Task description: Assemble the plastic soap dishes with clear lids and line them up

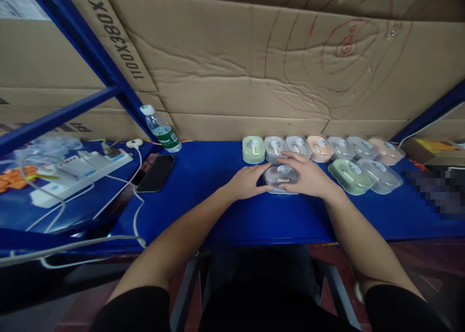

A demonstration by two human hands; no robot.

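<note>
Left hand (249, 181): fingers clamped on grey box (279, 173)
Right hand (310, 176): likewise, probably steadying it
Far boxes (319, 150): rowed, perhaps for order

The left hand (250, 181) and right hand (308, 174) partly hide the container (280, 175) between them; its label (284, 169) is too small to read. Well right of the right hand, a dark object (438, 192) is blurred into blocks; far left of the left hand, orange pieces (10, 179) are cut off.

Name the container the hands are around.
The grey container, leftmost of the front three: it alone sits between the left hand and the right hand.
</note>
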